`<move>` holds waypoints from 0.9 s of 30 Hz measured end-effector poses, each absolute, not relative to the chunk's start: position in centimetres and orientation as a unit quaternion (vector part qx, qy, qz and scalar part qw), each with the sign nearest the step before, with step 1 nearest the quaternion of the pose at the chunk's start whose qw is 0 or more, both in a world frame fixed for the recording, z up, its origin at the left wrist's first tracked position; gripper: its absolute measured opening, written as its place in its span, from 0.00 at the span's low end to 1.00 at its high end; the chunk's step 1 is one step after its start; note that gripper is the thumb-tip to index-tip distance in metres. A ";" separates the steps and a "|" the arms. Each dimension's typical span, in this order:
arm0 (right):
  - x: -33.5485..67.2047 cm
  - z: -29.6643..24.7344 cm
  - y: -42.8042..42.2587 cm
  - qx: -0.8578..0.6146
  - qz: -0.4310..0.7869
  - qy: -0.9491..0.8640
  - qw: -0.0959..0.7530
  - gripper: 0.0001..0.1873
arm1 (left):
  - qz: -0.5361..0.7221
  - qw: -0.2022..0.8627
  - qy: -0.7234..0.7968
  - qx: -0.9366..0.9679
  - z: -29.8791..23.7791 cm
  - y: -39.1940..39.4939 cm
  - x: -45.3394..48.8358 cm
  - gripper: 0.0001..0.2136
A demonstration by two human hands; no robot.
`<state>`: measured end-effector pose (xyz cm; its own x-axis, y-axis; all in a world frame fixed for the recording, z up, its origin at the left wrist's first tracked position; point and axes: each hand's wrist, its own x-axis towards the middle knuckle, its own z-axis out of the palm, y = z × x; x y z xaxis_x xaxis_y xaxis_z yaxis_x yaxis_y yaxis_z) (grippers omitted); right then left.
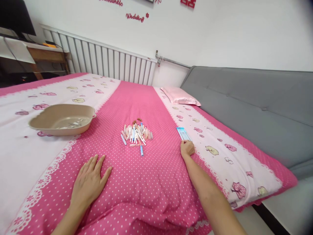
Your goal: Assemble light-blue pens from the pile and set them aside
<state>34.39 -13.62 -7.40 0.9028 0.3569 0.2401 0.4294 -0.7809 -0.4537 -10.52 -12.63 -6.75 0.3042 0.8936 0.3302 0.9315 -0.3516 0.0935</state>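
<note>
My left hand [90, 180] lies flat on the pink dotted bedsheet [137, 182], fingers spread, holding nothing. My right hand [187, 148] reaches forward with its fingers curled onto the near end of a bunch of blue pens [183, 133] lying on the sheet. Between the hands, a little farther away, sits a pile of several pens and pen parts [136, 134] in white, pink and blue.
A beige basin [62, 119] with a few small items inside rests on the bed at the left. A pink pillow [180, 96] lies at the far right of the bed. A grey sofa [256, 104] borders the right side; a radiator [102, 60] lines the wall behind.
</note>
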 end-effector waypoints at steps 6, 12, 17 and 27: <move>34.4 -7.4 -13.6 -0.942 -0.071 -0.203 0.259 0.15 | -0.163 0.060 -0.566 -0.806 -6.7 -12.7 -10.6 0.34; 34.3 -7.5 -13.7 -0.940 -0.083 -0.205 0.258 0.15 | -0.174 0.057 -0.564 -0.805 -6.7 -12.7 -10.6 0.34; 33.8 -7.4 -14.0 -0.939 -0.106 -0.205 0.253 0.20 | -0.171 0.056 -0.564 -0.806 -6.8 -12.6 -10.6 0.34; 30.0 -7.1 -17.6 -0.916 -0.097 -0.346 0.177 0.24 | -0.225 -0.013 -0.559 -0.798 -5.6 -13.4 -10.5 0.30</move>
